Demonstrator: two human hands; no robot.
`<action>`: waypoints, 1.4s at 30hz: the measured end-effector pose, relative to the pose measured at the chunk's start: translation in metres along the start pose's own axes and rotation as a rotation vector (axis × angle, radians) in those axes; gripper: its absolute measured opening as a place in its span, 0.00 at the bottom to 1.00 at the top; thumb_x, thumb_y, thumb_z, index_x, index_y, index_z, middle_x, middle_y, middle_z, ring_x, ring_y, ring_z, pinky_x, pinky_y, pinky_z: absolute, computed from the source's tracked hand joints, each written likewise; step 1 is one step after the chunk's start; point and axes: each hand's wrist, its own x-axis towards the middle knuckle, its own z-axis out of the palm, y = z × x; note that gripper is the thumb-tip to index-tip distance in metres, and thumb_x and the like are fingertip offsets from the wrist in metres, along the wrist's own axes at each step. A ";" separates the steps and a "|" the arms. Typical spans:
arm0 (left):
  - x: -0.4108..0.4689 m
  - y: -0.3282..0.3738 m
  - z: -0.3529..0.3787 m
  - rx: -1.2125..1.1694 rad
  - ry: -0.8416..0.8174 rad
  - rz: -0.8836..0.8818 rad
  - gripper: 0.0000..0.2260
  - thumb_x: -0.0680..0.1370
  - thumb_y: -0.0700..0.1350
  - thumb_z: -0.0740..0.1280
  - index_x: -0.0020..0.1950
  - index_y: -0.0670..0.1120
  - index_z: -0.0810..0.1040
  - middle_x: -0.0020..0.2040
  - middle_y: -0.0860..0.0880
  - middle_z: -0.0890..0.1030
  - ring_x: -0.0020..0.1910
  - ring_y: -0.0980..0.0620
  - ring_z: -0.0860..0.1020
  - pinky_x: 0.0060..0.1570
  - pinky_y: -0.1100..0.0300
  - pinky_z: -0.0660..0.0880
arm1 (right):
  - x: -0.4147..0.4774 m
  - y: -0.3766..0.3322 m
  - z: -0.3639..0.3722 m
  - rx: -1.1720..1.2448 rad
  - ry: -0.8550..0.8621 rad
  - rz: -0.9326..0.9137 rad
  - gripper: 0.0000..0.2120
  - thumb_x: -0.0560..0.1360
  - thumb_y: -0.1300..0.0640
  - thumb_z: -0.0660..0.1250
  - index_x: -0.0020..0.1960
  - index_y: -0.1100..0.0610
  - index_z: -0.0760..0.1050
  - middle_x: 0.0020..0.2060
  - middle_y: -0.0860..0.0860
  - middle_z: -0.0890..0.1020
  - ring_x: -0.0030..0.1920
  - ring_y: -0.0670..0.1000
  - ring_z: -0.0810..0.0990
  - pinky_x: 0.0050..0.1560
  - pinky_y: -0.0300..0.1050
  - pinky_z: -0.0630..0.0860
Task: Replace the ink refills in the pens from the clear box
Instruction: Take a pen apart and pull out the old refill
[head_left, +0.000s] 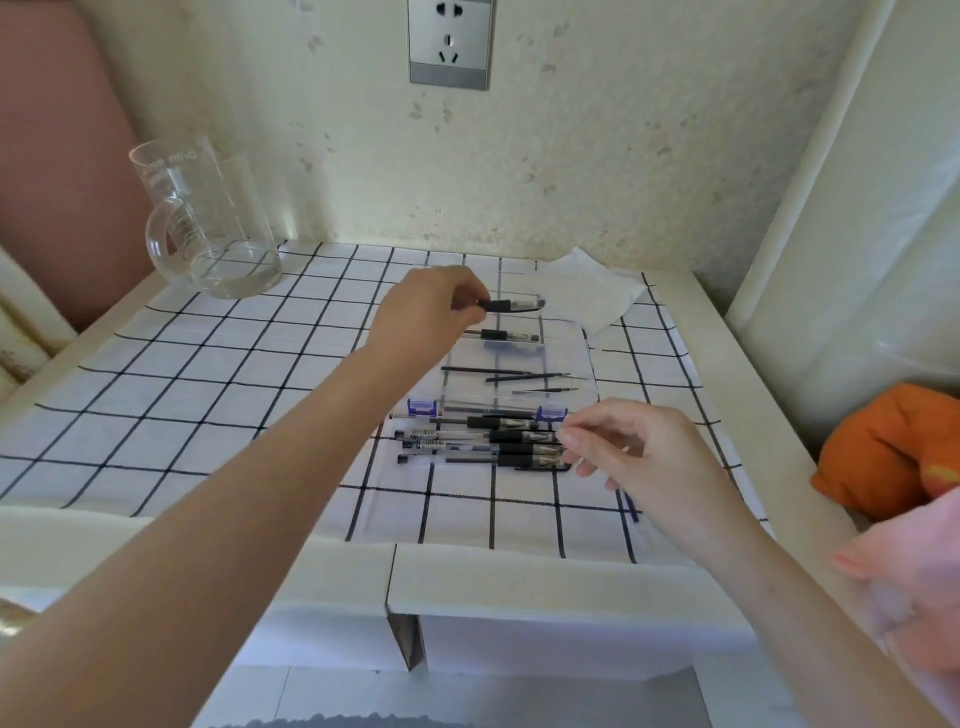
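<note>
A clear box (569, 358) with blue latches lies open on the checked cloth. Three thin dark refills (506, 372) and one pen (503, 335) lie in its far half. Several black-gripped pens (488, 441) lie side by side in the near half. My left hand (426, 312) reaches over the far half and pinches a pen (511, 304) by its black grip, holding it level above the box. My right hand (623, 447) hovers at the tips of the near pens with thumb and forefinger pressed together; whether they hold anything is not visible.
A glass jug (208, 223) stands at the back left of the checked cloth (208, 374). A white tissue (587, 291) lies behind the box. An orange cloth (883, 452) sits at the right edge. White foam strips (519, 571) line the table's front edge.
</note>
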 end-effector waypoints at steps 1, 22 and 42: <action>0.011 -0.002 0.004 0.027 -0.029 0.000 0.08 0.75 0.42 0.67 0.53 0.47 0.79 0.49 0.50 0.81 0.49 0.53 0.78 0.51 0.60 0.73 | 0.000 0.000 0.001 -0.019 -0.015 -0.005 0.03 0.73 0.56 0.68 0.42 0.52 0.81 0.35 0.49 0.84 0.35 0.43 0.81 0.33 0.29 0.72; -0.112 -0.001 0.011 0.072 -0.168 0.222 0.07 0.75 0.45 0.67 0.52 0.53 0.80 0.48 0.58 0.80 0.46 0.61 0.77 0.49 0.63 0.75 | 0.002 0.010 -0.003 -0.162 -0.004 -0.023 0.06 0.74 0.58 0.67 0.42 0.48 0.80 0.35 0.44 0.83 0.40 0.45 0.81 0.43 0.39 0.74; -0.115 -0.017 0.046 0.316 -0.014 0.324 0.08 0.68 0.42 0.74 0.44 0.46 0.77 0.41 0.49 0.77 0.39 0.48 0.75 0.41 0.63 0.68 | 0.002 0.024 0.018 -0.463 -0.043 -0.068 0.03 0.73 0.55 0.69 0.47 0.51 0.79 0.44 0.44 0.75 0.38 0.43 0.74 0.44 0.43 0.73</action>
